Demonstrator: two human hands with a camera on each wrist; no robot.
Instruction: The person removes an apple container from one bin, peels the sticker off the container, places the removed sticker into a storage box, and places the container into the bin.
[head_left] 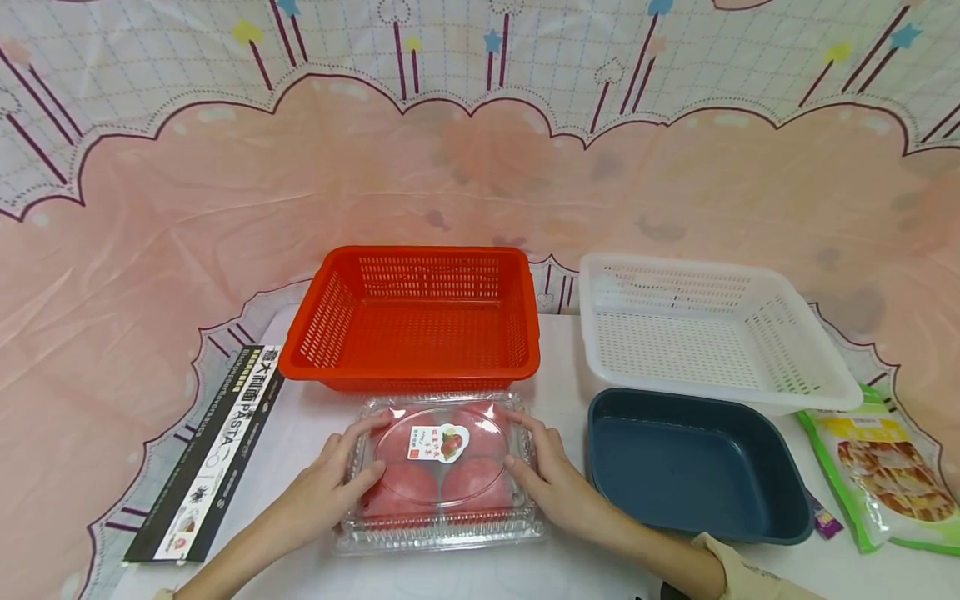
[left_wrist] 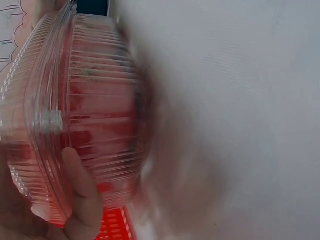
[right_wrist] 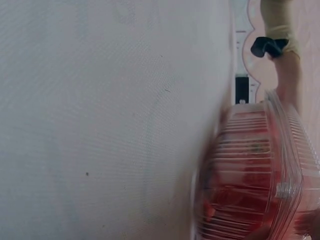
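A clear plastic clamshell box (head_left: 438, 471) with round red fruit and a small label on its lid lies on the white table, in front of the red basket. My left hand (head_left: 337, 477) grips its left side, thumb on the lid. My right hand (head_left: 546, 475) grips its right side the same way. The left wrist view shows the ribbed box (left_wrist: 85, 125) close up, with one finger (left_wrist: 82, 200) against its edge. In the right wrist view the box (right_wrist: 250, 175) fills the lower right, blurred.
An empty red basket (head_left: 420, 325) stands behind the box and an empty white basket (head_left: 705, 333) to its right. A dark blue tray (head_left: 690, 467) sits right of my right hand. A black pasta box (head_left: 202, 450) lies at left, a green food packet (head_left: 892, 467) at far right.
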